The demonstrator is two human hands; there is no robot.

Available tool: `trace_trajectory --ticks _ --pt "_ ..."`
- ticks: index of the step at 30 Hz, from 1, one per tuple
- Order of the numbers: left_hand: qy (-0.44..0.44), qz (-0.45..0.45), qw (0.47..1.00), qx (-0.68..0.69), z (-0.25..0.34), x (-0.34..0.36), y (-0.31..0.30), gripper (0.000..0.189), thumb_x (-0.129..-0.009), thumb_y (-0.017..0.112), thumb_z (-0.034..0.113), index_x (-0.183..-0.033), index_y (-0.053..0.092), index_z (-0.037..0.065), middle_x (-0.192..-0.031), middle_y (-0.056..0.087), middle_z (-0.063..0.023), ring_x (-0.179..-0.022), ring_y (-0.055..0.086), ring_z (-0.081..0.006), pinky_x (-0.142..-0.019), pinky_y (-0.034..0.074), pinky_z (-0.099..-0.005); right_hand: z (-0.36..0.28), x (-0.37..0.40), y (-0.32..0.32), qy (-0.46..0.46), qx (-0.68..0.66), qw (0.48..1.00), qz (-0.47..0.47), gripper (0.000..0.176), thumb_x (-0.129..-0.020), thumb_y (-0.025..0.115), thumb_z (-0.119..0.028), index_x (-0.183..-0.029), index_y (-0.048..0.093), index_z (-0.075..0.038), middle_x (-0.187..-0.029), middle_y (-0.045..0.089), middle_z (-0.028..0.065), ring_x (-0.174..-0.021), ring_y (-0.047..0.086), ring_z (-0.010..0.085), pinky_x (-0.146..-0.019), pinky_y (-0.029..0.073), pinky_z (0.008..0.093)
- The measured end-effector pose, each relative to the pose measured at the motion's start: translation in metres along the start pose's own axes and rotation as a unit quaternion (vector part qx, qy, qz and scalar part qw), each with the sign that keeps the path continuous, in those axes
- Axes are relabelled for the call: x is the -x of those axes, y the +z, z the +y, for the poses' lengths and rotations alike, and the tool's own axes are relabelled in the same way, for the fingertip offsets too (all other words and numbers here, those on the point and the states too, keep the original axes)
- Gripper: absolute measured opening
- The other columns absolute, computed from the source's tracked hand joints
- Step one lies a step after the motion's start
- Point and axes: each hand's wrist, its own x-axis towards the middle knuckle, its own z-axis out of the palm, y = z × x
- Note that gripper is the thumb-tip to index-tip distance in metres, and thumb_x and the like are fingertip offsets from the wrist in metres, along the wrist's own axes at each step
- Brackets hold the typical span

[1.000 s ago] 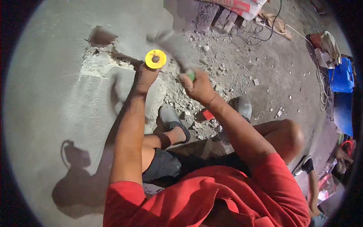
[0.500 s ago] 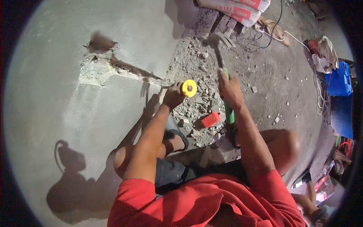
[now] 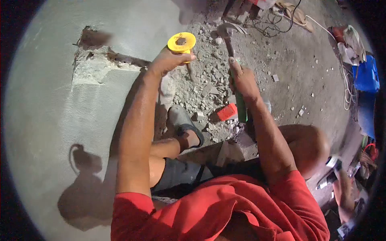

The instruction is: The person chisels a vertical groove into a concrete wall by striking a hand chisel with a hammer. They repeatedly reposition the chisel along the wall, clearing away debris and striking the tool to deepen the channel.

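Note:
My left hand (image 3: 169, 61) is wrapped round a chisel (image 3: 181, 42) with a round yellow hand guard; its dark shaft points down toward the rubble. In my right hand (image 3: 244, 82) is a claw hammer (image 3: 240, 105), gripped by its green handle, with the metal head up and away from me. The grey plastered wall (image 3: 96, 132) to my left has a rough broken-out hole and a narrow groove (image 3: 128, 60) running from it toward my left hand. The chisel is apart from the groove. A red block-shaped object (image 3: 227, 112) lies on the rubble near the hammer handle.
Broken rubble (image 3: 205, 76) covers the floor along the wall. My shoe (image 3: 183, 120) stands among it. Cables (image 3: 277, 26) lie at the back. Blue plastic (image 3: 366, 76) and cloths (image 3: 350, 46) are at the right. Another person's hand (image 3: 345, 193) shows at lower right.
My left hand has moved up and left with the chisel, tilting its yellow guard toward me. My right hand still holds the hammer, slightly higher. The view has shifted; the other person's arm has moved.

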Motion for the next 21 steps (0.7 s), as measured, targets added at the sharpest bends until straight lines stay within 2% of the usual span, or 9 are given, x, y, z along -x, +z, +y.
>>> trace_trajectory --ticks 1,3,4,9,12,15,17,19,21 --pt "-0.003 -0.002 1.0 -0.004 -0.007 -0.004 -0.007 0.042 -0.076 0.08 0.029 -0.106 0.064 0.005 -0.093 0.067 -0.0028 -0.084 0.063 -0.0119 -0.072 0.054 -0.0297 -0.004 0.001 0.001 -0.021 0.018 1.0 -0.006 0.06 -0.095 0.048 -0.056 -0.071 0.055 -0.002 -0.056 0.053 0.0055 -0.045 0.052 0.0174 -0.048 0.043 0.0349" --pt "0.047 0.039 0.951 -0.302 -0.015 -0.01 -0.015 0.044 -0.076 0.08 0.028 -0.111 0.065 0.006 -0.101 0.07 -0.0074 -0.093 0.067 -0.0189 -0.079 0.054 -0.0331 -0.01 0.006 0.001 -0.023 0.04 0.998 -0.032 0.06 -0.094 0.048 -0.058 -0.072 0.056 -0.003 -0.058 0.055 0.0054 -0.045 0.053 0.0166 -0.048 0.044 0.0341" --pt "0.02 0.041 0.932 -0.36 -0.018 -0.008 -0.018 0.048 -0.076 0.079 0.026 -0.116 0.062 0.006 -0.107 0.07 -0.0117 -0.098 0.067 -0.0269 -0.084 0.053 -0.037 -0.015 0.011 0.004 -0.031 0.036 0.998 -0.04 0.06 -0.094 0.048 -0.059 -0.073 0.056 -0.003 -0.058 0.056 0.0054 -0.045 0.053 0.017 -0.049 0.044 0.0342" --pt "0.024 0.042 0.94 -0.339 -0.057 -0.003 -0.033 0.046 -0.078 0.077 0.023 -0.118 0.061 0.006 -0.113 0.068 -0.0139 -0.106 0.065 -0.0293 -0.089 0.051 -0.0377 -0.017 0.016 0.007 -0.036 0.039 0.996 -0.072 0.061 -0.092 0.048 -0.061 -0.078 0.058 -0.002 -0.059 0.056 0.0071 -0.049 0.055 0.0199 -0.054 0.047 0.0385" --pt "-0.085 -0.008 0.936 -0.341 -0.048 -0.006 -0.034 0.044 -0.08 0.075 0.021 -0.12 0.06 0.007 -0.116 0.067 -0.0116 -0.108 0.064 -0.0262 -0.091 0.051 -0.0368 -0.021 0.021 0.007 -0.064 0.089 0.992 -0.065 0.06 -0.092 0.049 -0.06 -0.08 0.058 -0.002 -0.061 0.057 0.0083 -0.055 0.056 0.0196 -0.058 0.047 0.0382" --pt "0.018 -0.059 0.928 -0.368 -0.073 -0.037 -0.053 0.043 -0.082 0.074 0.024 -0.12 0.061 0.009 -0.116 0.067 -0.0085 -0.107 0.064 -0.0227 -0.09 0.052 -0.036 -0.022 0.023 0.013 -0.129 0.083 0.987 -0.038 0.053 -0.095 0.05 -0.054 -0.078 0.053 -0.003 -0.058 0.052 0.0014 -0.049 0.048 0.0114 -0.049 0.04 0.0321" --pt "0.21 -0.094 0.843 -0.486 -0.08 -0.04 -0.052 0.042 -0.082 0.074 0.027 -0.118 0.062 0.009 -0.114 0.068 -0.0062 -0.105 0.064 -0.0202 -0.089 0.053 -0.0354 -0.026 0.028 0.016 -0.12 0.064 0.99 -0.038 0.051 -0.095 0.05 -0.052 -0.079 0.053 -0.004 -0.059 0.052 0.0012 -0.05 0.048 0.0108 -0.049 0.04 0.0307" --pt "0.106 -0.113 0.931 -0.332 -0.08 -0.031 -0.057 0.042 -0.084 0.072 0.031 -0.118 0.062 0.009 -0.113 0.068 -0.0082 -0.105 0.064 -0.0228 -0.09 0.052 -0.0359 -0.031 0.025 0.025 -0.117 0.02 0.991 -0.059 0.05 -0.095 0.052 -0.051 -0.08 0.054 -0.003 -0.059 0.051 0.0009 -0.05 0.047 0.0105 -0.049 0.04 0.0297" --pt "0.041 -0.048 0.907 -0.416 -0.073 -0.025 -0.046 0.039 -0.086 0.069 0.031 -0.118 0.062 0.009 -0.113 0.068 -0.011 -0.105 0.064 -0.026 -0.091 0.052 -0.0352 -0.032 0.023 0.031 -0.14 0.027 0.989 -0.042 0.05 -0.095 0.052 -0.051 -0.08 0.054 -0.004 -0.059 0.05 0.0001 -0.051 0.046 0.0096 -0.049 0.039 0.0288"
